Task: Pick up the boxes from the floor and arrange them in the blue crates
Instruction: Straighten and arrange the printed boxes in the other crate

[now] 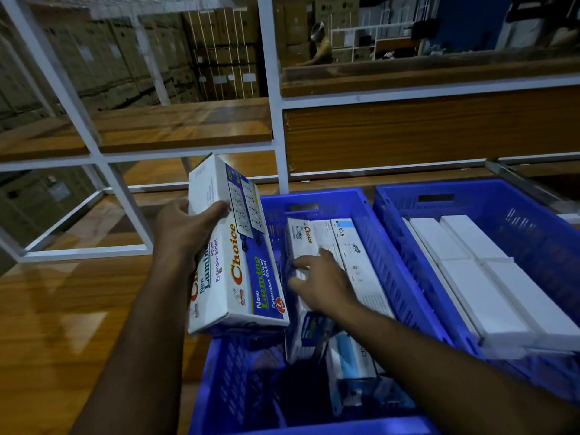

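While left hand (185, 227) grips Choice box (241, 265), right hand (320, 281) fingers spread on crate (392, 271) boxes (317, 246); btm boxes blurred.

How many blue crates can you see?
2. One blue crate sits in the middle, under both hands, holding printed boxes. The second blue crate is right beside it on the right, filled with plain white boxes. More may be out of view.

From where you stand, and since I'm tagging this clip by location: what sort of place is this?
Most likely a warehouse or stockroom. Tall stacks of cardboard cartons fill the background, white metal racking with wooden shelves stands ahead, and blue crates hold boxed goods.
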A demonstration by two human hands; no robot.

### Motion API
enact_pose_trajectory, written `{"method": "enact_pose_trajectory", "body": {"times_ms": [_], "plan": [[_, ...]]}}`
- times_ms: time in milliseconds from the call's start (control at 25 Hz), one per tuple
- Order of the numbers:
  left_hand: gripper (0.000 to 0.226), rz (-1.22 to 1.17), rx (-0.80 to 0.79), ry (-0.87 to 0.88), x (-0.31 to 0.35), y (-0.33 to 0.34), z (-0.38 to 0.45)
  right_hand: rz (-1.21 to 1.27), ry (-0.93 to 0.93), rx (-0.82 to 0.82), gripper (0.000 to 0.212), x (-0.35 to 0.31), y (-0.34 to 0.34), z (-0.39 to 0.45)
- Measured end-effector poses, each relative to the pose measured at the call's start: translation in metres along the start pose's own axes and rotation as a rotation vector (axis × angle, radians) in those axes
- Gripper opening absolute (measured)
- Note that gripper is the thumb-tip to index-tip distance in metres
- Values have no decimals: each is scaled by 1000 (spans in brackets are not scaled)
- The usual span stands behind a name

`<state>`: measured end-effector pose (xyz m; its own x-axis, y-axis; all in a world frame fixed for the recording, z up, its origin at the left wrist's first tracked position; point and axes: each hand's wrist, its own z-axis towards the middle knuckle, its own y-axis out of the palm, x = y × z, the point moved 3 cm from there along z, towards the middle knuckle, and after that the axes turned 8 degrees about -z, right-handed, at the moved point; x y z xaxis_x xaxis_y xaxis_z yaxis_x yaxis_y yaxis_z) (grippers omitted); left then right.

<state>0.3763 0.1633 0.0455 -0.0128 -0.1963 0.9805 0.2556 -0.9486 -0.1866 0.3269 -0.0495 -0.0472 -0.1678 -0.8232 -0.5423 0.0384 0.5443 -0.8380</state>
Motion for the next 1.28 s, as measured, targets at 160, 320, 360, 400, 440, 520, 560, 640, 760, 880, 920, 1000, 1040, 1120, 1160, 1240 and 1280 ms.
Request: {"method": "enact_pose_trajectory", "body": {"times_ms": [160, 320, 360, 400, 440, 520, 560, 640, 760, 880, 920, 1000, 1040, 1120, 1160, 1240, 1280], "plan": [[47, 23, -1, 4, -3, 6, 1, -267, -82, 47, 38, -5, 23, -1], [53, 82, -21, 24, -10, 13, -1, -390, -149, 62, 41, -2, 32, 0], [54, 123, -16, 43, -13, 16, -2, -395, -161, 53, 42, 1, 31, 0], [55, 176, -4, 66, -15, 20, -3, -383, -168, 40, 42, 3, 31, 0], [58, 228, 10, 87, -18, 25, -5, -356, -168, 25, 41, 5, 30, 0], [62, 315, 40, 120, -25, 38, -7, -308, -156, 2, 38, 9, 27, 0], [61, 352, 49, 127, -28, 45, -8, -305, -155, -2, 38, 10, 26, -1], [56, 434, 49, 138, -34, 57, -10, -315, -167, -7, 40, 9, 25, -2], [56, 484, 66, 194, -33, 69, -14, -319, -179, -17, 42, 7, 25, -4], [61, 455, 57, 269, -39, 83, -12, -300, -182, -33, 42, 6, 22, -4], [58, 486, 25, 279, -46, 87, -11, -284, -188, -30, 42, 7, 22, -4], [51, 657, -72, 265, -63, 95, -7, -224, -192, -27, 49, 10, 23, -3], [47, 768, -128, 254, -69, 99, -6, -188, -183, -32, 54, 12, 24, -2], [41, 891, -230, 230, -78, 105, -5, -113, -143, -55, 66, 15, 25, 3], [39, 918, -268, 219, -79, 108, -5, -71, -113, -82, 73, 16, 26, 3], [41, 956, -331, 202, -82, 114, -2, -20, -88, -154, 89, 15, 30, 1], [44, 955, -365, 178, -86, 117, 1, -45, -103, -186, 98, 14, 33, 0]]}}
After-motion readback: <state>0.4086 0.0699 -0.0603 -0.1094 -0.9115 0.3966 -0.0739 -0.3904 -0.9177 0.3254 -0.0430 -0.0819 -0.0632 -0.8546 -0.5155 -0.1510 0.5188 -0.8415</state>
